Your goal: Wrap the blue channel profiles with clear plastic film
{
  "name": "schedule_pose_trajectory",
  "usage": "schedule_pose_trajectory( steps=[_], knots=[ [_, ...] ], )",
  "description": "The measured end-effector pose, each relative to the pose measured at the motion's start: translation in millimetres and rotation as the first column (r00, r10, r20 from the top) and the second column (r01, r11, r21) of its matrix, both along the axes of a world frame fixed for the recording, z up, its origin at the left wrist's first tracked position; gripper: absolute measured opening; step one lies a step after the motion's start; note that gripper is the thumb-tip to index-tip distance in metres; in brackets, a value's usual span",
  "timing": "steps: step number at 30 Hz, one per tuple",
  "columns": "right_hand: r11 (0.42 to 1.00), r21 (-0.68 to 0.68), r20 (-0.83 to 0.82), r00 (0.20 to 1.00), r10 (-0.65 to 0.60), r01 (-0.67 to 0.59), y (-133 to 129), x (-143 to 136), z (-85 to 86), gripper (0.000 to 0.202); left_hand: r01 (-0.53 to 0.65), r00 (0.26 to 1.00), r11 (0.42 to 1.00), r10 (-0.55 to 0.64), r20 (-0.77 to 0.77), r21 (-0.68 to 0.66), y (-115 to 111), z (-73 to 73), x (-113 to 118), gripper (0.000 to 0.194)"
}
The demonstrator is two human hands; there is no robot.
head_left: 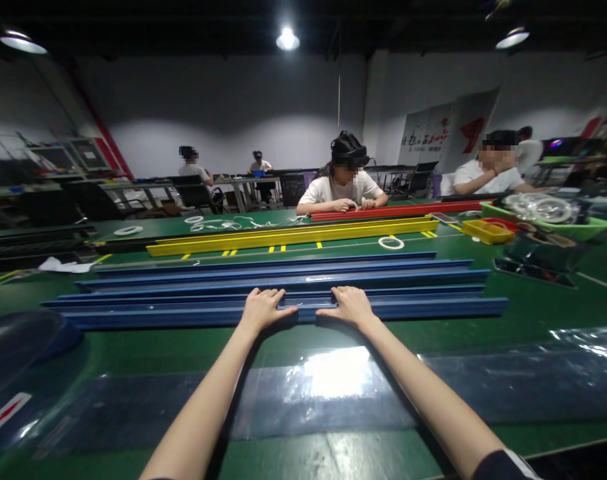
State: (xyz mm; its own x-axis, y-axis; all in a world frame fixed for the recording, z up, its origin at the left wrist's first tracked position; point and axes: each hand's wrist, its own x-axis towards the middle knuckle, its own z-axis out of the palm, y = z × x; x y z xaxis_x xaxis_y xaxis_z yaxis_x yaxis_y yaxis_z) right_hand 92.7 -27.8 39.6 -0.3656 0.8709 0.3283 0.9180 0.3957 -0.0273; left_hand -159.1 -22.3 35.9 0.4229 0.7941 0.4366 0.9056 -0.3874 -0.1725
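Note:
Several long blue channel-shaped profiles (408, 308) lie side by side across the green table in front of me. My left hand (264, 309) rests on the nearest ones, left of their middle, fingers over the top and thumb along the near side. A short way to the right, my right hand (350, 307) grips the same profiles in a mirrored pose. Both thumbs point inward, with a gap between them. My palms hide parts of the profiles, so I cannot tell exactly how many each hand spans.
A clear plastic sheet (283, 407) lies nearer to me, beside a clear plastic roll (18, 360) at left. Beyond are yellow profiles (293, 237), a white tape ring (391, 243) and red profiles (403, 211) before a co-worker (343, 183). A yellow tray (488, 231) stands right.

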Motion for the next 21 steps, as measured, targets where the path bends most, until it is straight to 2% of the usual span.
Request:
schedule_pose_trajectory(
  steps=[4,8,12,17,21],
  knots=[
    [1.000,-0.003,-0.010,1.000,0.020,-0.020,6,-29,-0.9,0.079,-0.004,1.000,1.000,0.004,0.018,0.001,4,-2.5,-32,0.060],
    [0.997,0.020,-0.005,0.998,0.070,-0.070,9,-58,-2.8,0.079,-0.004,0.999,0.998,0.001,0.049,0.058,4,-12.9,-66,0.063],
    [0.994,0.032,-0.019,0.995,0.102,-0.101,10,-76,-3.5,0.080,-0.038,0.999,0.995,0.035,0.028,0.094,1,-19.2,-84,0.063],
    [0.988,0.018,-0.057,0.986,0.155,-0.154,13,-67,-5.3,0.077,-0.085,0.996,0.993,0.082,0.039,0.086,0,-20.1,-82,0.059],
    [0.943,-0.026,-0.178,0.930,0.323,-0.332,15,-43,-6.7,0.070,-0.085,0.995,0.989,0.079,0.055,0.121,-1,-24.2,-78,0.054]
  ],
)
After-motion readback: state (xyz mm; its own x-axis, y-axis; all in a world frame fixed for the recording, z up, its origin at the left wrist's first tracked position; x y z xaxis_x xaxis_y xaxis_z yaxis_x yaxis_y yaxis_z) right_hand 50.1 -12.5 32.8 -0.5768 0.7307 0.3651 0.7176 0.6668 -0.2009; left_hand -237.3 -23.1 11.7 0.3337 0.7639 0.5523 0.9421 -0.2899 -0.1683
